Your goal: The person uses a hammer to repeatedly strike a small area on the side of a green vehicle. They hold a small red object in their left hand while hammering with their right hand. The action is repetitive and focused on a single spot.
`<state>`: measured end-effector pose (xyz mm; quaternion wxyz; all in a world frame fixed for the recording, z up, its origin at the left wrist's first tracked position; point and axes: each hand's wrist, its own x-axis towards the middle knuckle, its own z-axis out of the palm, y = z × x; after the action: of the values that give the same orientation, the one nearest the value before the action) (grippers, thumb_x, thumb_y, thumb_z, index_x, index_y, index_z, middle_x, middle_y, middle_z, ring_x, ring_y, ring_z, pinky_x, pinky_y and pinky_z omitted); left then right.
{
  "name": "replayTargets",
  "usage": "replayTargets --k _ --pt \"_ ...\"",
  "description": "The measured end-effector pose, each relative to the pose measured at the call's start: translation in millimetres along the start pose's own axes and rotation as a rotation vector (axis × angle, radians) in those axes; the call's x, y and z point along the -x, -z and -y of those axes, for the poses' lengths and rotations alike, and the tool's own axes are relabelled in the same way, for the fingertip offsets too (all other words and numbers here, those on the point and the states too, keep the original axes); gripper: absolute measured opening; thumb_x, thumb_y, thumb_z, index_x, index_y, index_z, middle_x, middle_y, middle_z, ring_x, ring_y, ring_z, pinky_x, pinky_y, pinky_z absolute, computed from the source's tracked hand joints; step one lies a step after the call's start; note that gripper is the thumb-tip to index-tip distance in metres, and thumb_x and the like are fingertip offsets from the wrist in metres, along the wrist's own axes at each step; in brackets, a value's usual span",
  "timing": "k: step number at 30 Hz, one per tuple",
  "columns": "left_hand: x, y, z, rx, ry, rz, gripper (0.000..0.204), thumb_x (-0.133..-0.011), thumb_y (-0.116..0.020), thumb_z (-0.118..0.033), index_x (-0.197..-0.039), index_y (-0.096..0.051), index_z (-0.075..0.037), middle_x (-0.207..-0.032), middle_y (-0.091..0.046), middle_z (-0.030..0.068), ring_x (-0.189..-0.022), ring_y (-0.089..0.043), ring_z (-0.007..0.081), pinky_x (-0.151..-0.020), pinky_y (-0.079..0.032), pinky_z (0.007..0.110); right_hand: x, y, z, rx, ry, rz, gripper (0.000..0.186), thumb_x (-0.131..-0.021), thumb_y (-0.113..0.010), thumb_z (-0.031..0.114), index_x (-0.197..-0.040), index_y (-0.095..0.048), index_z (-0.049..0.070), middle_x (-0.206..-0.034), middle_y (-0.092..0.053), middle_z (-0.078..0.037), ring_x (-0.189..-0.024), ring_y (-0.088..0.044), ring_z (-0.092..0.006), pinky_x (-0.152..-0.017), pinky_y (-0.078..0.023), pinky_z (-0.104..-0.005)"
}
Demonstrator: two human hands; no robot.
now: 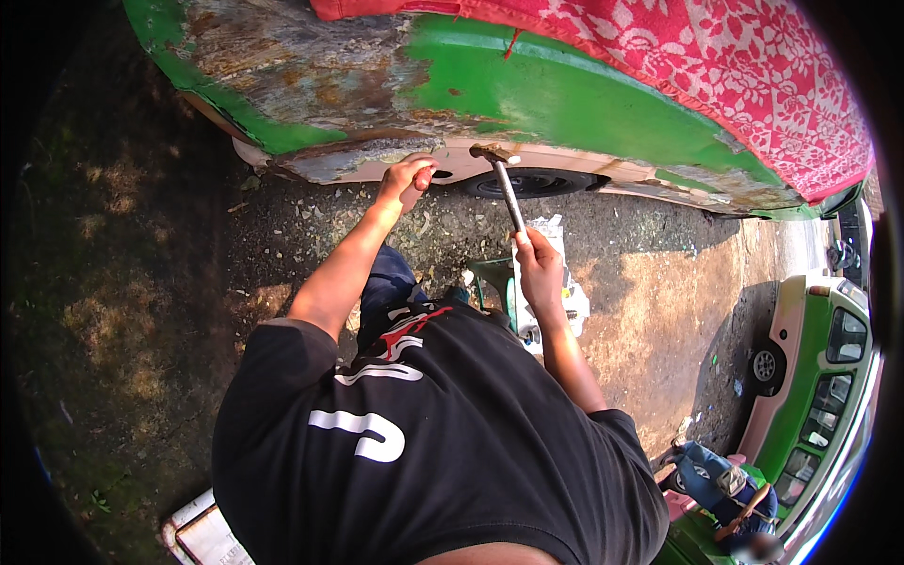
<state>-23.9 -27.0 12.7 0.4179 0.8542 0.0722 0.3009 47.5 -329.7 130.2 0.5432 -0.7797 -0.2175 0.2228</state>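
Note:
My right hand is closed round the lower part of a hammer with a grey metal handle. The hammer's dark, rusty head points up and away, in front of the car's pale lower panel. My left hand is closed beside the same panel's edge, left of the hammer head. A small reddish end shows at its fingers; what it belongs to is hidden. Above both hands runs the green car body, with a large patch of bare, rusty, scraped metal on its left side.
A red floral cloth covers the car's upper side. Its wheel sits under the panel. Behind my right hand are white and green objects on gravelly ground. At the right stand a green and pink van and another person.

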Motion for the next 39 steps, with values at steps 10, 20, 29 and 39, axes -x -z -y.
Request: replayTargets --k 10,20,29,39 --pt "-9.0 -10.0 -36.1 -0.202 0.019 0.118 0.029 -0.077 -0.063 0.001 -0.104 -0.065 -0.010 -0.088 -0.067 0.0047 -0.079 -0.066 0.0232 -0.071 -0.053 0.033 26.0 1.0 -43.0 0.147 0.603 0.021 0.022 -0.093 -0.059 0.015 -0.107 -0.062 0.000 -0.072 -0.060 -0.013 -0.060 -0.061 -0.0299 -0.058 -0.048 -0.0353" --pt "-5.3 -17.3 -27.7 -0.293 0.085 0.134 0.025 -0.079 -0.064 -0.007 -0.104 -0.065 -0.013 -0.098 -0.068 0.0088 -0.090 -0.066 0.0301 -0.077 -0.054 0.037 21.2 -19.7 -70.7 0.177 0.459 -0.023 0.020 -0.093 -0.061 0.021 -0.105 -0.064 0.005 -0.075 -0.063 -0.017 -0.064 -0.064 -0.0336 -0.056 -0.049 -0.0381" --pt "-3.7 -17.6 -19.3 -0.285 0.114 0.106 0.028 -0.078 -0.060 -0.002 -0.104 -0.066 -0.010 -0.096 -0.067 0.0089 -0.090 -0.066 0.0298 -0.077 -0.054 0.037 25.0 -11.9 -56.8 0.093 0.388 0.006 0.023 -0.095 -0.059 0.019 -0.109 -0.063 0.001 -0.070 -0.060 -0.012 -0.059 -0.060 -0.0209 -0.058 -0.047 -0.0310" --pt "7.1 -19.1 -29.1 -0.342 -0.142 0.029 0.031 -0.072 -0.066 0.002 -0.099 -0.068 -0.011 -0.098 -0.066 0.0064 -0.086 -0.067 0.0285 -0.073 -0.055 0.037 27.8 -4.6 -73.1 0.089 0.244 0.013 0.023 -0.097 -0.057 0.018 -0.109 -0.063 -0.001 -0.073 -0.063 -0.010 -0.065 -0.060 -0.0155 -0.062 -0.048 -0.0294"
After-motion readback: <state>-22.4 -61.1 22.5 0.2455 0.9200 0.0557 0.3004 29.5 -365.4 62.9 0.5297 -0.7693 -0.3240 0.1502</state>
